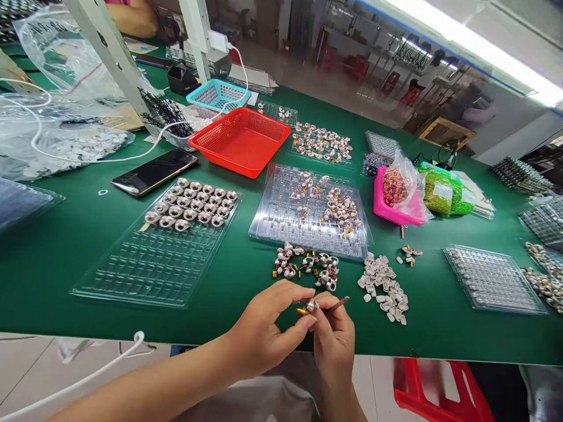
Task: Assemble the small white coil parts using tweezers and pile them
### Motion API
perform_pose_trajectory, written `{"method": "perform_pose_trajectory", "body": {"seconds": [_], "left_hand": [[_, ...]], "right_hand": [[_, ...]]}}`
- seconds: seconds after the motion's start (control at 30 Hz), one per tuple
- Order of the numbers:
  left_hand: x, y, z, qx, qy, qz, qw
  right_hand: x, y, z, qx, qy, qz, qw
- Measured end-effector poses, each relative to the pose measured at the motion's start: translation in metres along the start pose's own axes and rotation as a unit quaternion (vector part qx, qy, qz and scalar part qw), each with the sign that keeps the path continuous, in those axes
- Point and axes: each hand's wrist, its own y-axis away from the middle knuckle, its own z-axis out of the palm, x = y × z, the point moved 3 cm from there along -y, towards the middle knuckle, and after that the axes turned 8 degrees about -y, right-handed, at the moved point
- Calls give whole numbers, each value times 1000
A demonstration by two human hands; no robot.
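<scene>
Head view, left hand (268, 328): thumb and forefinger pinched about the silvery part (312, 305).
Silvery part: between both hands' fingertips, about equally near each; amber tab (301, 311) directed toward the left palm; long axis too small to tell.
Right hand (335, 337): closed round a thin brown tool (338, 304) slanting up rightward.
Pale pieces (385, 287): heaped on the table (237, 252), right of the right hand.

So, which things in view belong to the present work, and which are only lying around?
Apparently in use: small held piece; thin stick in the right hand; pale flat pieces; yellow-tabbed parts.

Apparently lying about: phone; red basket; blue basket.
</scene>
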Motion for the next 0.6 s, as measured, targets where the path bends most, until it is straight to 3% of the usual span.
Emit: {"method": "perform_pose_trajectory", "body": {"seconds": [0.23, 0.37, 0.47, 0.53, 0.6], "left_hand": [[-7, -14, -8, -28, 18, -94, 995], [-19, -35, -2, -18, 7, -95, 995], [-31, -46, 11, -26, -13, -84, 996], [-36, -44, 19, -24, -52, -55, 997], [-36, -35, 27, -38, -88, -12, 995]], "right_hand": [[-2, -13, -2, 37, -42, 26, 998], [-3, -24, 5, 28, -141, 74, 987], [-8, -29, 7, 4, -188, 68, 980], [-14, -28, -1, -2, -167, 48, 985], [-27, -26, -23, 23, -90, 17, 995]]}}
